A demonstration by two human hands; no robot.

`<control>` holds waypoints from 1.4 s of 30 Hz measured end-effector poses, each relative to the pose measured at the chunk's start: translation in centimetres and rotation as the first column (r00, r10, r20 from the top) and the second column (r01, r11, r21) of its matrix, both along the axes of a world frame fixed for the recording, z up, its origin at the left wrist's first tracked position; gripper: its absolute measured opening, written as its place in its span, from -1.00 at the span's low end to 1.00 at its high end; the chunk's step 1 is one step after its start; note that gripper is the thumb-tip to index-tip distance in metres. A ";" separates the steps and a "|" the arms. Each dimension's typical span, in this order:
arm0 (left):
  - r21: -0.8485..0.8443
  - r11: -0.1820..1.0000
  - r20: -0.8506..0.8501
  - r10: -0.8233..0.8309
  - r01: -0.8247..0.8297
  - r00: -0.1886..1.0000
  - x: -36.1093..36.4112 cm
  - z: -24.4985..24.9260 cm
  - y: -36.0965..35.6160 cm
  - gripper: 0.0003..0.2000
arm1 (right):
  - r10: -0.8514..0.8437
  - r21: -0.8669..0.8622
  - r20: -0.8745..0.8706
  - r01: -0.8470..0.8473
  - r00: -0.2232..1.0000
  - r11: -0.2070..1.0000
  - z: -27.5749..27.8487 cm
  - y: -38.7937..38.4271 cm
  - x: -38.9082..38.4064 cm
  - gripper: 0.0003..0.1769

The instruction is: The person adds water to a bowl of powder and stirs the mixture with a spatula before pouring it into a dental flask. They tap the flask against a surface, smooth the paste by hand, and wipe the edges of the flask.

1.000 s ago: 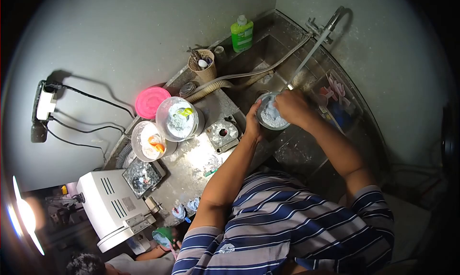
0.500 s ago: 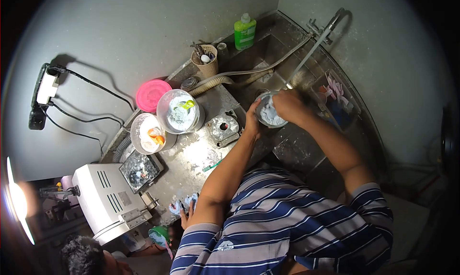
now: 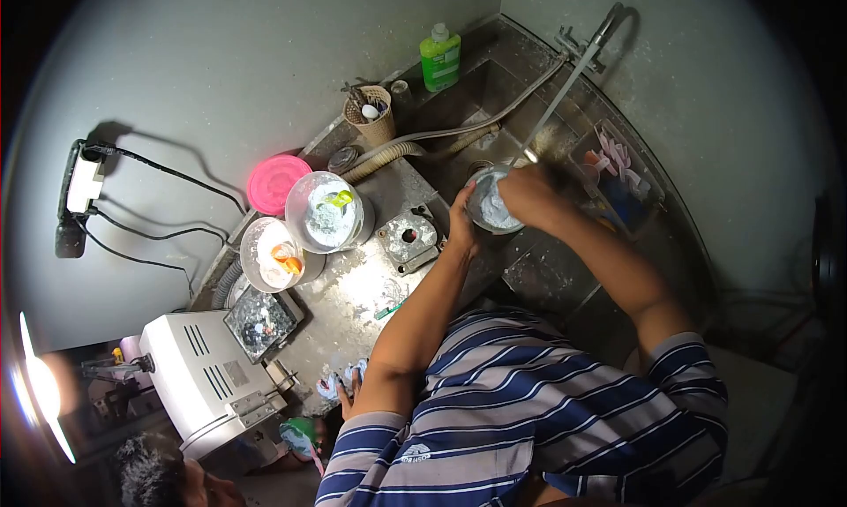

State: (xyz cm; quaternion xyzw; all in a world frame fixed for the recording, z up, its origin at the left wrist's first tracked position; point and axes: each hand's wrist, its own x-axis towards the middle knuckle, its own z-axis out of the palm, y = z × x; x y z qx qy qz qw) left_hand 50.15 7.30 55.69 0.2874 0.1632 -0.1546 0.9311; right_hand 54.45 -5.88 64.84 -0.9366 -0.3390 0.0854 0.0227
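Note:
My left hand is wrapped round the near-left side of a mixing bowl, holding it above the sink's edge. Pale bluish-white powder or paste lies inside the bowl. Over the bowl's right side, my right hand is closed, its fingers turned down into the opening. Whatever it grips is hidden behind the fingers, and motion blurs it a little. A thin stream of water runs from the tap just behind the bowl.
Left on the counter stand two powder tubs with scoops, a pink lid and a grey metal block. A white machine is lower left. Another person there has a green bowl by one hand. A box sits right.
My right hand has shifted slightly over the bowl, blurred by its motion. My left hand still holds the bowl. The whole view has moved a little.

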 end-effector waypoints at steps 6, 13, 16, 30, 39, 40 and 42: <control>-0.019 1.000 0.028 -0.004 0.005 1.000 0.1 -0.9 -0.1 -0.55 | 0.189 0.211 0.203 -0.231 0.961 0.950 -0.7 -1.2 2.3 -0.88; 0.025 0.997 -0.022 0.078 -0.077 0.997 1.1 -2.5 0.6 -0.52 | 0.012 -0.181 0.142 0.014 0.990 0.983 -0.6 -1.0 -0.6 -0.87; 0.044 0.998 -0.058 0.044 -0.041 0.997 0.7 -1.6 -0.1 -0.53 | 0.045 -0.166 -0.028 -0.049 0.999 0.985 -0.3 -0.2 -1.3 -0.89; 0.004 1.000 -0.055 0.006 -0.006 0.998 0.1 -0.8 0.0 -0.52 | -0.021 -0.135 -0.078 0.011 0.997 0.991 1.1 1.0 -0.3 -0.81; 0.039 0.998 -0.005 0.053 -0.052 0.999 0.3 -2.0 -0.2 -0.54 | 0.137 -0.178 -0.101 -0.153 0.985 0.972 -0.1 0.6 0.0 -0.87; 0.070 0.996 0.003 0.057 -0.057 0.998 0.4 -2.9 -0.3 -0.54 | 0.047 -0.076 -0.115 -0.056 0.992 0.995 0.1 0.9 0.0 -0.88; 0.033 0.999 -0.020 0.030 -0.030 0.999 0.2 -1.8 -0.1 -0.53 | -0.062 -0.043 -0.079 0.058 0.995 0.997 0.0 0.7 1.0 -0.87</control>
